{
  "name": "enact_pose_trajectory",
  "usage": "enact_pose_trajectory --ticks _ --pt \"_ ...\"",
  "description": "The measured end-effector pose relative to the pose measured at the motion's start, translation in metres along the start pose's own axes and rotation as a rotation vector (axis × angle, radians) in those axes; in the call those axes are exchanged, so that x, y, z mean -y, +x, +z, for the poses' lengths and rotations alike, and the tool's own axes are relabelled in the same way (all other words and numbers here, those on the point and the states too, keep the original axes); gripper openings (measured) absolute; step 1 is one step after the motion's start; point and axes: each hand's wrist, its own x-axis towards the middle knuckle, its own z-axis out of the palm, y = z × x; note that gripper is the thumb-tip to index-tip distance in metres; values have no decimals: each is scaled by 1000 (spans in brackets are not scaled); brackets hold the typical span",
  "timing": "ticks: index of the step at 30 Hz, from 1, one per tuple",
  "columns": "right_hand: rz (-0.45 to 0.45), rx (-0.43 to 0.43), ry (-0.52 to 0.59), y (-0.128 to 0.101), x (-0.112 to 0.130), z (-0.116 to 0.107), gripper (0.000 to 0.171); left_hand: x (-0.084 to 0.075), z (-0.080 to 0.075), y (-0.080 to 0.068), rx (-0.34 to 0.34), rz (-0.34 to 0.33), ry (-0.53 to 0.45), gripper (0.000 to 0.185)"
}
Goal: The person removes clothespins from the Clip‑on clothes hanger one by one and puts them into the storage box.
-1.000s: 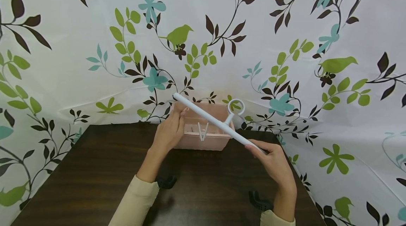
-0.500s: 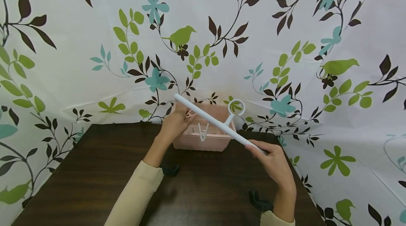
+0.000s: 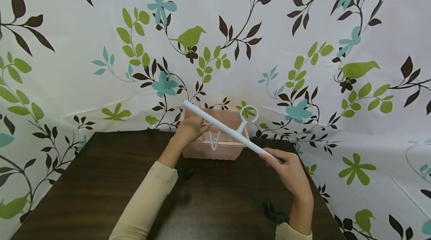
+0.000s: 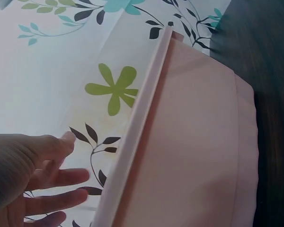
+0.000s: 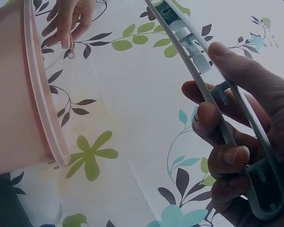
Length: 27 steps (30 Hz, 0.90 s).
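My left hand is over the left side of a pink plastic bin, pinching a small pink clip. In the right wrist view, a thin end of this pink clip pokes out below the fingertips; the rest is hidden. With my right hand I grip the lower end of a white plastic hanger bar. It slants across in front of the bin and bears a round ring. The right wrist view shows the hollow underside of the bar.
A pale clothespin sits at the bin's front rim, legs upward. Small pieces inside the bin are hard to make out. The dark wooden table ends at a leaf-and-bird patterned white cloth behind and beside it.
My left hand has moved a little right and down with the pink clip, further over the bin. My right hand and the hanger bar stay nearly still.
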Motion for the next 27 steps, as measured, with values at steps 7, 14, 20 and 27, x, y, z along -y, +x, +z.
enact_pose_trajectory --ticks 7,14,20,27 --pt "14 1 -6 1 1 0 22 4 4 -1 -45 42 56 32" --pt "23 3 -10 2 1 0 23 8 7 1 -13 -1 61 30" --pt "29 3 -12 1 2 0 23 10 7 2 9 -12 31 27" --pt "41 1 -18 0 2 0 23 12 7 1 1 -16 -81 18"
